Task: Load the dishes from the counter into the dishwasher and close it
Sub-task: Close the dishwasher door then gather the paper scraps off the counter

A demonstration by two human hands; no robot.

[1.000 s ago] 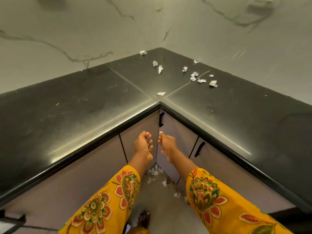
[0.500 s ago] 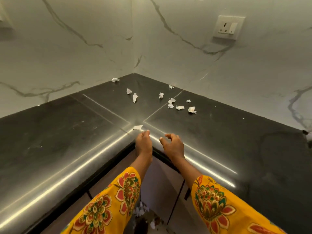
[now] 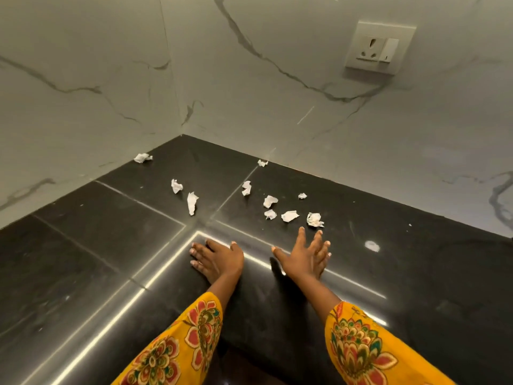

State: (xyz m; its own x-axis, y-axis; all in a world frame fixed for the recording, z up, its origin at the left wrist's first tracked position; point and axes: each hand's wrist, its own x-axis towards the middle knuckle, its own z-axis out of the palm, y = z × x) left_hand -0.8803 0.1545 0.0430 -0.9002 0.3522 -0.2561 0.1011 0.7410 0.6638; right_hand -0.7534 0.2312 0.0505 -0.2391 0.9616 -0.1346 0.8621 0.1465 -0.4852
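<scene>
No dishes and no dishwasher are in view. My left hand [image 3: 218,259] lies flat on the black corner counter [image 3: 111,245], fingers stretched to the left. My right hand [image 3: 305,254] hovers or rests just right of it with fingers spread, pointing toward the back wall. Its fingertips are a short way in front of a crumpled white paper scrap [image 3: 315,219]. Neither hand holds anything that I can see.
Several crumpled paper scraps, such as one [image 3: 192,202] near the middle seam and one [image 3: 143,157] by the left wall, lie scattered toward the counter's back corner. Marble walls close both far sides. A wall socket [image 3: 379,47] sits high on the right wall.
My view rose from the cabinets below to the countertop. Both hands came up from in front of the cabinet doors onto the counter and opened out; the scrap near the front corner is no longer visible.
</scene>
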